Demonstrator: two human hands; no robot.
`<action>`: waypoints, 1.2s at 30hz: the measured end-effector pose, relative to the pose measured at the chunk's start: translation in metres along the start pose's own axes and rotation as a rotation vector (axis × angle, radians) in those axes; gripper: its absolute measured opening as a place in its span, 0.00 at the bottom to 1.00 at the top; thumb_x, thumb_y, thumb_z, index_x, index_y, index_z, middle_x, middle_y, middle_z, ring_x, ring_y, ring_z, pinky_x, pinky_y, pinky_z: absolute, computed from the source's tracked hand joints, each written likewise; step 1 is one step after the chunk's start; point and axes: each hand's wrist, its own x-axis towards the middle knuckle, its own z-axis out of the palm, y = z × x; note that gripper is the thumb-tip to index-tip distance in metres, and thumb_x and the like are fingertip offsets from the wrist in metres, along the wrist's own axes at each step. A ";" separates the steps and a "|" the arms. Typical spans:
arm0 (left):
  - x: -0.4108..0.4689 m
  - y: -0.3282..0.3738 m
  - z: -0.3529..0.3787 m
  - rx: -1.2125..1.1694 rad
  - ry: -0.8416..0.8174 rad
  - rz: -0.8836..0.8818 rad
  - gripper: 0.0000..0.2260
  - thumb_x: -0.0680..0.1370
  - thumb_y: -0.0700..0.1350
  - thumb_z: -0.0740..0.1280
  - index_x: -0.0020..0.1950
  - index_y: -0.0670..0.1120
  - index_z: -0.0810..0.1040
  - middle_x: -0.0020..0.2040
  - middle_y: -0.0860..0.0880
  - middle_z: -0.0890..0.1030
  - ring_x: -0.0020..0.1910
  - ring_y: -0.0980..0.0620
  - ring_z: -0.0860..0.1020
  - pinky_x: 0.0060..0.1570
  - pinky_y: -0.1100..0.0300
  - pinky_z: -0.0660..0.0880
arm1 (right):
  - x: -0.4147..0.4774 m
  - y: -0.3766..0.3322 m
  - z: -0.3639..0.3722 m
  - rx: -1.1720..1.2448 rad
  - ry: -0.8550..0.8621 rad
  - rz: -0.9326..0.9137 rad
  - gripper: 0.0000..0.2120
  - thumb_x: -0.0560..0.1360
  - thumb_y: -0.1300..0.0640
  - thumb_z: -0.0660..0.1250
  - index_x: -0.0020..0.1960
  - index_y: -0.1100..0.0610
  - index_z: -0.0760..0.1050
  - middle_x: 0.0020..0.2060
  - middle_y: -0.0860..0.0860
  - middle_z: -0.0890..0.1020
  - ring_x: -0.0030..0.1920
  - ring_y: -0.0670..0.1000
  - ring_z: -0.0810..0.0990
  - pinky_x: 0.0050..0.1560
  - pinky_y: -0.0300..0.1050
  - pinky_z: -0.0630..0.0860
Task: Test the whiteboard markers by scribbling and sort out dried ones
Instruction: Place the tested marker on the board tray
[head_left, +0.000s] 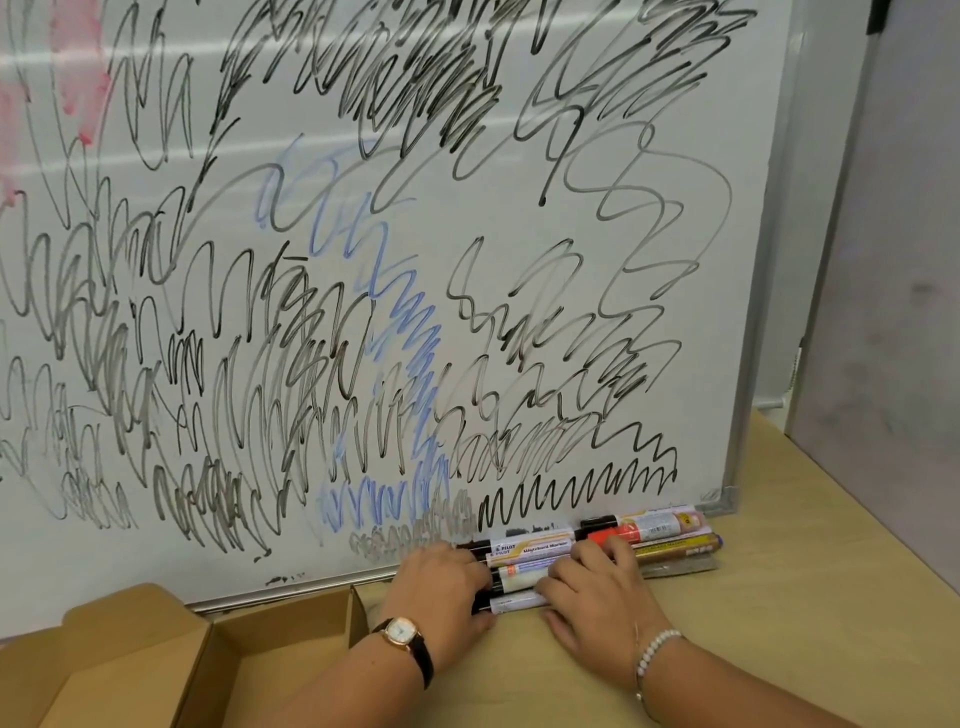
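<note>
Nearest us, at the left, an open cardboard box (285, 631) sits on the bench (779, 623), probably ready to take one sorted group. Just beyond it our left hand (441, 587), the one with the watch, curls its fingers over the black cap ends of a row of markers (519, 566) lying side by side. Our right hand (597, 597) arches over their barrels, thumb on the near side. Together the hands seem to bracket the row so that nothing rolls away. Whether either has lifted it we cannot tell. A second cluster of markers (665, 535) lies just past the right hand, against the foot of the whiteboard (727, 364), likely kept apart as another pile. Above them a bold black zigzag (571, 493) and a faint grey scrawl (410, 535) show strong ink and weak.
</note>
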 end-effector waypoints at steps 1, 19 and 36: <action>-0.001 0.001 0.000 0.006 0.000 0.004 0.16 0.77 0.58 0.62 0.60 0.53 0.75 0.56 0.54 0.76 0.57 0.51 0.70 0.56 0.57 0.64 | -0.001 0.000 0.000 -0.001 0.000 0.000 0.12 0.68 0.44 0.59 0.41 0.47 0.79 0.37 0.42 0.78 0.41 0.50 0.76 0.47 0.50 0.63; -0.004 0.004 0.002 -0.070 0.077 -0.017 0.17 0.77 0.52 0.54 0.57 0.53 0.79 0.52 0.55 0.78 0.54 0.52 0.73 0.47 0.58 0.60 | -0.006 0.011 0.004 0.039 0.030 -0.050 0.10 0.69 0.52 0.60 0.44 0.46 0.80 0.39 0.42 0.80 0.40 0.48 0.76 0.44 0.45 0.61; -0.003 -0.004 0.005 -0.029 0.115 -0.021 0.14 0.81 0.54 0.56 0.64 0.54 0.74 0.59 0.56 0.76 0.59 0.54 0.70 0.57 0.59 0.63 | -0.026 0.023 0.006 0.073 0.258 0.109 0.10 0.71 0.54 0.58 0.52 0.49 0.70 0.45 0.47 0.81 0.48 0.49 0.71 0.48 0.48 0.62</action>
